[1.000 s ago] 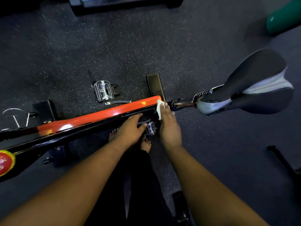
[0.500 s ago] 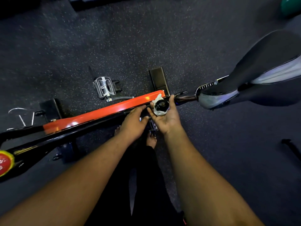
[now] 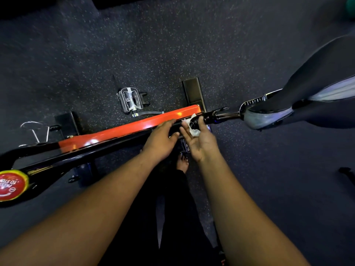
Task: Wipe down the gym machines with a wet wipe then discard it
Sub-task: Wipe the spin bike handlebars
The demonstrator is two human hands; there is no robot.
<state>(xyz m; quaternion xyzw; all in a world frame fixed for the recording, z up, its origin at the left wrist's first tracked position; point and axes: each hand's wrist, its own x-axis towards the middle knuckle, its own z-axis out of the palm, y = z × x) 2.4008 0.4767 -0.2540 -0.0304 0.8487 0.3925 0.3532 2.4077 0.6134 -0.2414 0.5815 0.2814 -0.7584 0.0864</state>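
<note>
An exercise bike with an orange and black frame (image 3: pixel 119 131) runs across the view from the left. Its black and grey saddle (image 3: pixel 322 83) is at the right. My right hand (image 3: pixel 203 144) is turned palm up. It holds a white wet wipe (image 3: pixel 194 132) wrapped around a black knob (image 3: pixel 192 123) at the frame's end, below the seat post (image 3: pixel 226 114). My left hand (image 3: pixel 159 139) rests flat on the black frame bar just left of the knob, with its fingers laid over the bar.
A metal pedal (image 3: pixel 130 100) sticks out beyond the frame over the speckled dark floor (image 3: pixel 172 45). A black base foot (image 3: pixel 194 93) lies behind the knob. A round red button (image 3: pixel 11 185) is at the far left. My bare foot (image 3: pixel 182 162) shows under the frame.
My right hand has turned from palm down on the frame's end to palm up, cupping the knob in the wipe. The left hand has slid slightly along the bar.
</note>
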